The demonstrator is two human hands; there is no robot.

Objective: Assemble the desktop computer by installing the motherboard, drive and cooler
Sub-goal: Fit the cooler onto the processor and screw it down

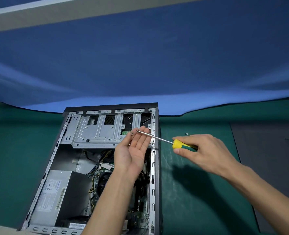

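From the head view, an open black and silver metal computer case (106, 167) lies on its side on the dark green matted surface (199, 192), with the green motherboard (140, 209) and the grey boxy power supply (59, 192) inside and the silver drive cage (99, 131) at its far end. The left hand (133, 150) hovers palm-up over the case, fingers straight, and its grip is loose — a small silver screw (132, 133) sits at the fingertips. The right hand (203, 150) wraps its grip round the yellow and green handled screwdriver (167, 141), whose tip rests near the left fingertips. A small loose screw (187, 133) lies on the surface beyond — beside a dark grey side panel (267, 167).
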